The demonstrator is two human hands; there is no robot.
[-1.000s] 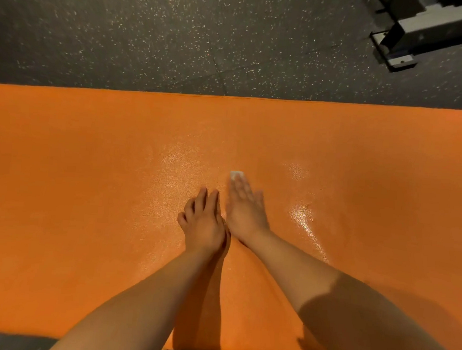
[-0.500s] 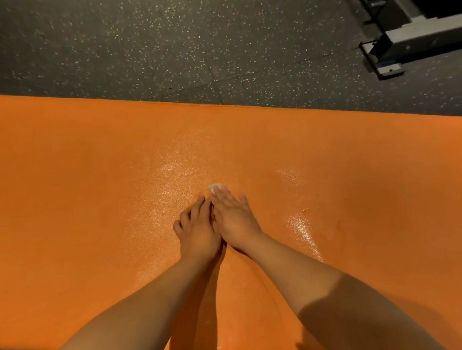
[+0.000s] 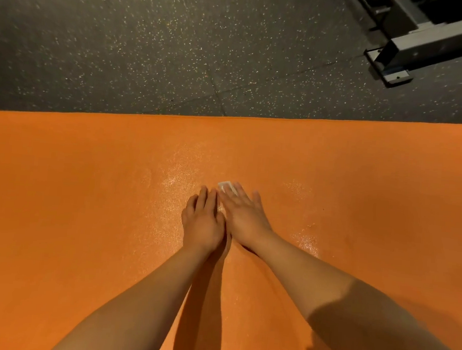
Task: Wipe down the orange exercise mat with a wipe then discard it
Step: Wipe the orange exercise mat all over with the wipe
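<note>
Dark speckled rubber floor fills the top of the frame, a seam crossing it near the middle. Flat on it, the orange exercise mat spans the whole lower part, edge to edge, with glistening wet patches at centre. Upper right, a grey metal equipment base sits on the floor, well apart from the mat

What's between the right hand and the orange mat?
A small white wipe, under the right hand on the orange exercise mat; only its far end shows, head view.

Wipe under right hand, on mat
</note>
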